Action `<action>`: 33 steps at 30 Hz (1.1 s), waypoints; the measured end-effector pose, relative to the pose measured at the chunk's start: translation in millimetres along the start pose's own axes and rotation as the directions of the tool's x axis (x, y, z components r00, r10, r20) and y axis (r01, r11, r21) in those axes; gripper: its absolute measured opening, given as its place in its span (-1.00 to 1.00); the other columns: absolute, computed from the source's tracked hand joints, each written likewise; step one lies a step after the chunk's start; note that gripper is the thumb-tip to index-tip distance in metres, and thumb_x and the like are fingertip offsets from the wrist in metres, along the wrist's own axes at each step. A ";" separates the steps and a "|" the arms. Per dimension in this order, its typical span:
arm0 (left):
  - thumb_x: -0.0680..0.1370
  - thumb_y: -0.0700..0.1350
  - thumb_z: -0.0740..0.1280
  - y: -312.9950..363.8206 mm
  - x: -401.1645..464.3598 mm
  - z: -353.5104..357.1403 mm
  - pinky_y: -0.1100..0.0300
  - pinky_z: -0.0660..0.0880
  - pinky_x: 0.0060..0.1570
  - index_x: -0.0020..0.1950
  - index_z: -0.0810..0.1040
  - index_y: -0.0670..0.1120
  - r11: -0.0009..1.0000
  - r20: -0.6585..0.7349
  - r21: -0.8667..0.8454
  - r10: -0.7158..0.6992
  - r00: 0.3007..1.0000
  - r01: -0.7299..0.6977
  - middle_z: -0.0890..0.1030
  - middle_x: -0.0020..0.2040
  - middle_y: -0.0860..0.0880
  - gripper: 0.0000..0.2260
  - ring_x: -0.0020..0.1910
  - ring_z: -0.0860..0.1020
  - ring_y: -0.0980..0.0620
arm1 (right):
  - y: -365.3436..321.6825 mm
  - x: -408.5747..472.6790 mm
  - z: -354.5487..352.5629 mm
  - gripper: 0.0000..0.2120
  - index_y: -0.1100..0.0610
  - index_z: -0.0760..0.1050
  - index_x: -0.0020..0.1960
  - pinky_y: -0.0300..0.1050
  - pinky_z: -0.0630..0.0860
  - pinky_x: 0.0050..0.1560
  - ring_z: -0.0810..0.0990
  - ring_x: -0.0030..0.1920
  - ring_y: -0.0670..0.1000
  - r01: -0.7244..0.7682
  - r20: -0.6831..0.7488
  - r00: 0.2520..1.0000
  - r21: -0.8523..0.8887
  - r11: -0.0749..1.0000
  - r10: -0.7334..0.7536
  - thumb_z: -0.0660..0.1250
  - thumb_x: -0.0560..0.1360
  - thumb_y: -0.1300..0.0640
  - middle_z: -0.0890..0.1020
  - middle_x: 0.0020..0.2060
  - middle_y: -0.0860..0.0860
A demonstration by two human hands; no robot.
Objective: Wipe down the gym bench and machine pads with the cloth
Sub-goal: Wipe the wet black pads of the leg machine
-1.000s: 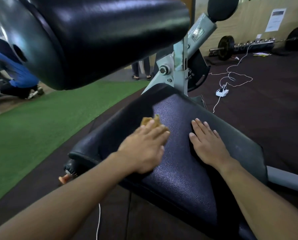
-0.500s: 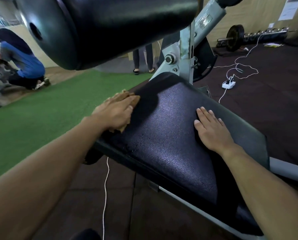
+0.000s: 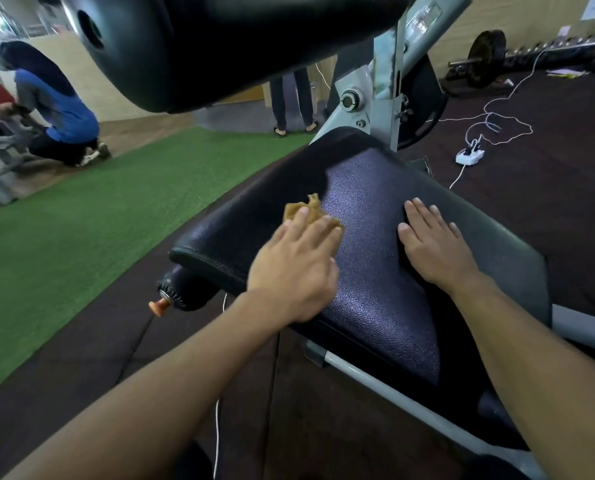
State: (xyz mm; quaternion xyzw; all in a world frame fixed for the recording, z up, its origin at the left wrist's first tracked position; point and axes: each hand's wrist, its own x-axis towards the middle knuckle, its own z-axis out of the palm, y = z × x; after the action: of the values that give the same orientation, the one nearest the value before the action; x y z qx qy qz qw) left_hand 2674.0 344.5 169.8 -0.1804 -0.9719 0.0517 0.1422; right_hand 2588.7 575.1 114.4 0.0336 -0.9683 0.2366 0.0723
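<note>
Left hand (image 3: 294,268): fingers flat, pressing tan cloth (image 3: 304,211) near seat pad (image 3: 375,271) left edge; unwiped pad probably lies rightward. Right hand (image 3: 434,245): flat, bracing.

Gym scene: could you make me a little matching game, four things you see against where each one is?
Things:
1. cloth
2. right hand
3. roller pad
4. power strip

Places:
A. on the dark floor, far right
B. overhead, above the bench
C. under the left hand
D. flat on the bench, holding nothing

Pairs: 1-C, 2-D, 3-B, 4-A
</note>
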 end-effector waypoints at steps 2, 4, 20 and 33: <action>0.53 0.06 -0.02 6.2 8.6 -2.0 -0.01 0.06 0.49 0.50 0.30 0.03 1.000 0.019 -0.009 0.025 0.999 -0.025 0.27 0.52 0.04 -0.47 0.54 0.10 -0.10 | 0.7 -0.6 0.8 -0.48 -0.04 -0.02 0.58 0.09 -0.11 0.52 -0.08 0.57 -0.03 0.001 0.001 1.000 0.004 1.000 -0.001 -0.07 0.64 -0.08 -0.02 0.58 -0.13; 0.53 0.06 0.01 -5.8 15.1 -4.6 -0.01 0.09 0.48 0.48 0.31 0.06 0.998 0.029 -0.024 0.065 0.997 -0.064 0.26 0.52 0.06 -0.50 0.54 0.11 -0.06 | 2.2 -1.9 0.1 -0.48 -0.04 -0.02 0.58 0.08 -0.12 0.53 -0.09 0.57 -0.04 0.002 0.003 1.000 0.006 1.000 -0.002 -0.07 0.64 -0.08 -0.02 0.58 -0.13; 0.55 0.03 0.06 -58.4 -36.5 -2.6 -0.15 0.11 0.45 0.43 0.43 -0.07 0.973 -0.212 -0.089 -0.228 0.950 0.213 0.37 0.47 -0.06 -0.52 0.52 0.17 -0.18 | 3.0 -3.7 0.1 -0.47 -0.02 -0.02 0.58 0.10 -0.10 0.52 -0.08 0.57 -0.03 0.032 -0.022 0.999 -0.018 0.999 -0.033 -0.08 0.64 -0.10 -0.02 0.58 -0.11; 0.59 0.01 0.02 117.0 70.3 26.2 -0.05 -0.18 0.51 0.58 0.02 -0.14 0.975 0.155 -0.217 -0.009 0.988 0.043 0.00 0.59 -0.09 -0.43 0.56 -0.16 -0.16 | 5.1 -9.8 -18.7 -0.62 0.12 0.38 0.44 -0.14 0.15 0.44 0.31 0.45 -0.01 -0.047 -0.162 0.968 0.638 0.769 0.193 0.10 0.64 0.12 0.41 0.44 0.04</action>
State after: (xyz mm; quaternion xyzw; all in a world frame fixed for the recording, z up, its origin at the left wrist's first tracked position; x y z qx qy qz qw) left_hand 2642.6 477.6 145.2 -0.1775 -0.9820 -0.0440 0.0471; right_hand 2600.2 588.6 126.9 -0.0326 -0.8198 0.5525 0.1472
